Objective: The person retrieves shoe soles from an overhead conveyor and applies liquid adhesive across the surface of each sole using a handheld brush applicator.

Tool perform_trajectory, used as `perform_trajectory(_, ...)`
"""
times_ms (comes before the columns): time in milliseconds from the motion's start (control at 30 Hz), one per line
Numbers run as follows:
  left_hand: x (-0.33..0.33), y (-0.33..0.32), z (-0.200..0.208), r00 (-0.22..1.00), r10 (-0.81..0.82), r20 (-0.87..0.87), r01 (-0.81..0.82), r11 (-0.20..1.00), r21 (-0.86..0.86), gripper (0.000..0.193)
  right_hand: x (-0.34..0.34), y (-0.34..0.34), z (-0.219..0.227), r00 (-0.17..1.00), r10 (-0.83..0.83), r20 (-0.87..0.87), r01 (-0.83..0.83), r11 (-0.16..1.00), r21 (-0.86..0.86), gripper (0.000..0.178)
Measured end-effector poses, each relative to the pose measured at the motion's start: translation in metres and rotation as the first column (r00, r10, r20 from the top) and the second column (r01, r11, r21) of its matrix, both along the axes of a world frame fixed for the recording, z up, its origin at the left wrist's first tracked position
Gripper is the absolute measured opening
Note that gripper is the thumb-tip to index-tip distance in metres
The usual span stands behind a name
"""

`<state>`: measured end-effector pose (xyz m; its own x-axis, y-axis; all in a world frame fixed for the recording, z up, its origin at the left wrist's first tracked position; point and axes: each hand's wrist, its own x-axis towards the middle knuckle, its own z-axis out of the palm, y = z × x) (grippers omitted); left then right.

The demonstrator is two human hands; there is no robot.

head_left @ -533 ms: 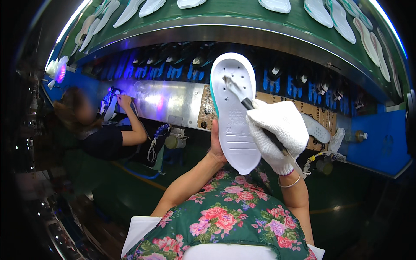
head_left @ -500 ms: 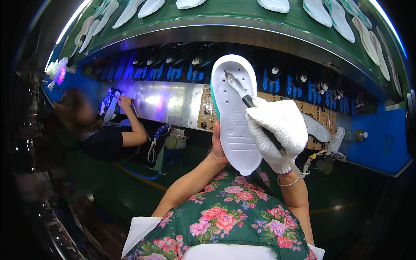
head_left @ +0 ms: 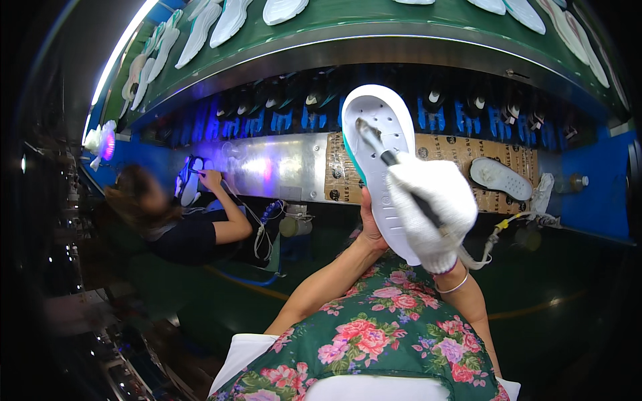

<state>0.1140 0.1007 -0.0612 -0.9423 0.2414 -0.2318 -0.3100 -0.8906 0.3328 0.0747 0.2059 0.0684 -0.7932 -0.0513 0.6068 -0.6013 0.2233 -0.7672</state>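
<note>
A white shoe sole (head_left: pixel 386 200) with a teal edge is held upright in front of me, its hollowed, perforated inner face toward me. My bare left hand (head_left: pixel 372 224) grips it by its left edge, the fingers partly hidden behind it. In a white knitted glove, my right hand (head_left: pixel 435 200) is closed round the dark handle of a brush (head_left: pixel 386 156). The pale bristles touch the sole's inner face near its upper end. A thin tube trails from the handle below the glove.
Behind the sole runs a metal bench (head_left: pixel 281 164) partly covered with printed cardboard (head_left: pixel 441 148). Another sole (head_left: pixel 500 178) lies there at right. A green conveyor (head_left: pixel 361 35) carries several soles. At left a co-worker (head_left: pixel 190 224) handles a shoe (head_left: pixel 190 180) under violet light.
The sole and both hands sit farther right in view, as the whole scene has shifted that way. The brush tip has moved slightly down and left across the sole's inner face.
</note>
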Motion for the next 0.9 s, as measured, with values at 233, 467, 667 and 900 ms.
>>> perform_trajectory(233, -0.009, 0.002, -0.012, 0.997, -0.008, -0.077, 0.04, 0.901, 0.432, 0.1, 0.003, 0.003, -0.01, 0.996, 0.08, 0.034, -0.078, 0.995, -0.059, 0.026)
perform_trajectory(467, -0.028, -0.03, 0.013, 0.98, -0.027, -0.195, 0.006, 0.994, -0.108, 0.11, -0.006, 0.006, -0.017, 0.971, 0.229, -0.063, -0.222, 0.97, 0.096, 0.022)
perform_trajectory(667, -0.036, -0.034, 0.008, 0.994, 0.022, -0.107, -0.018, 0.999, 0.034, 0.107, 0.0, 0.003, -0.031, 0.985, 0.138, -0.107, -0.11, 0.966, 0.233, 0.024)
perform_trajectory(900, -0.039, -0.038, 0.012, 0.994, 0.083, -0.078, -0.058, 0.959, 0.276, 0.105, -0.005, 0.005, -0.037, 0.972, 0.222, 0.079, -0.22, 0.975, -0.035, 0.018)
